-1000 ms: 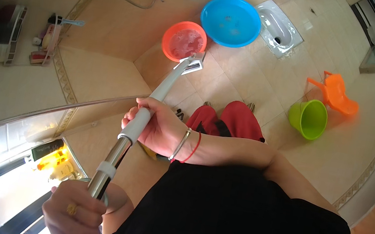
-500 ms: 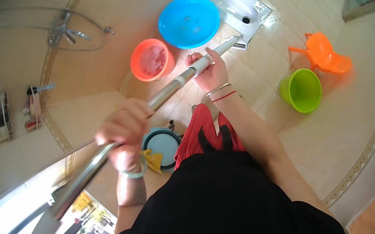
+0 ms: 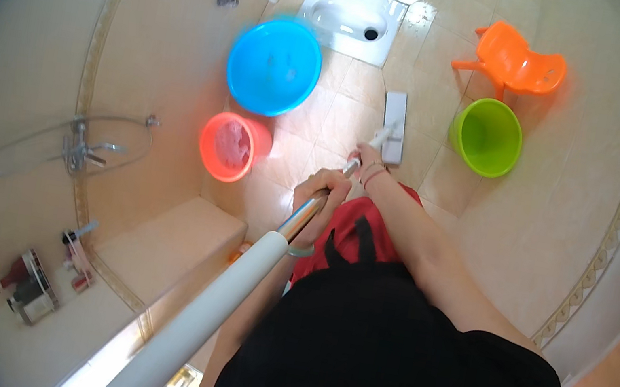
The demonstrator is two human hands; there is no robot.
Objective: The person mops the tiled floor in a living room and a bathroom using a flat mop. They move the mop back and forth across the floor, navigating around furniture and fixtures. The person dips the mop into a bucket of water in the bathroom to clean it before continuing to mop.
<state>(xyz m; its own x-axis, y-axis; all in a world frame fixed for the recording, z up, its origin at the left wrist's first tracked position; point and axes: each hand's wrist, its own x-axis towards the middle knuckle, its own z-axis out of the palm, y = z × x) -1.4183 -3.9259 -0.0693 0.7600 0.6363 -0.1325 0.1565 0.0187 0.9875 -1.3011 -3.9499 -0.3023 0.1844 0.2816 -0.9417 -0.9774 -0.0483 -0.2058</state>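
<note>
Both my hands are closed around the pole of a flat-headed mop (image 3: 212,312), which slants from the lower left up to the floor. My left hand (image 3: 318,193) wraps the shiny metal part just past the thick white sleeve. Farther down the pole, my right hand (image 3: 367,159) grips close to the head; its fingers are partly hidden. The white rectangular mop head (image 3: 390,145) lies on the tiles ahead of my right hand. It is near the squat toilet (image 3: 389,39) but apart from it.
To the left stand a blue basin (image 3: 274,66) and an orange-pink bucket (image 3: 213,143) with pinkish contents. A green bucket (image 3: 488,138) and an orange child's chair (image 3: 513,59) stand on the right. A shower mixer (image 3: 78,147) and bottle rack (image 3: 31,290) are on the left wall.
The mop head has come back toward me from the toilet's edge. My left hand has slid forward along the pole, nearer my right hand, which has drawn in. The view has shifted.
</note>
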